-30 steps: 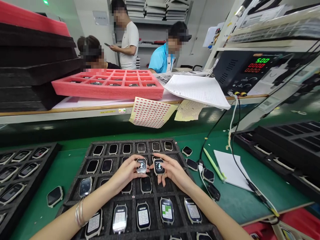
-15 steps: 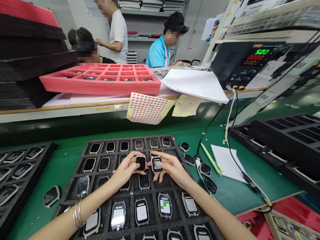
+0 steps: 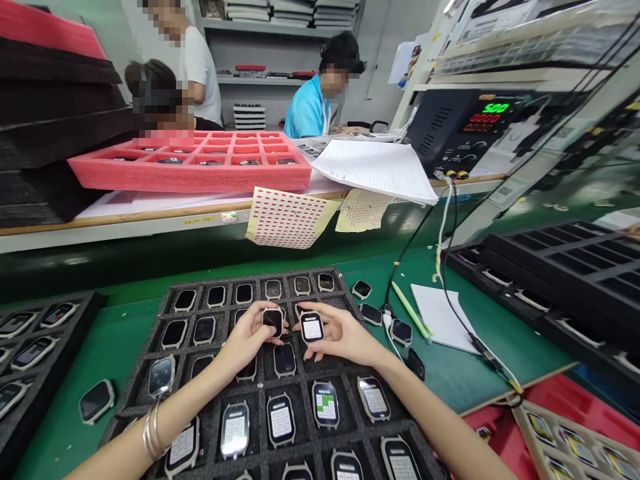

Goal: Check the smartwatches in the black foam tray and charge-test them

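Observation:
My left hand [image 3: 254, 332] is closed on a smartwatch [image 3: 273, 320] without a strap, its thumb resting on the dark screen. Beside it, my right hand [image 3: 340, 332] grips a second smartwatch [image 3: 312, 327] by its edges; that screen is lit with a white table. Both watches are held above a black foam tray [image 3: 260, 387] whose compartments carry many more strapless watch bodies. In the rows nearer me, several screens are lit, among them one with green blocks [image 3: 325, 404]. The back rows have dark screens.
Loose watches [image 3: 371, 314], a green pen [image 3: 411, 311], white paper [image 3: 443, 317] and cables lie right of the tray. More trays flank it left [image 3: 40, 353] and right [image 3: 550, 280]. A power supply [image 3: 465, 133] and a pink foam tray [image 3: 195, 177] stand on the shelf. Three people are beyond.
The watch in my right hand now shows a white table instead of text lines on black, and my right thumb has moved off its screen to the lower edge. The view has shifted slightly.

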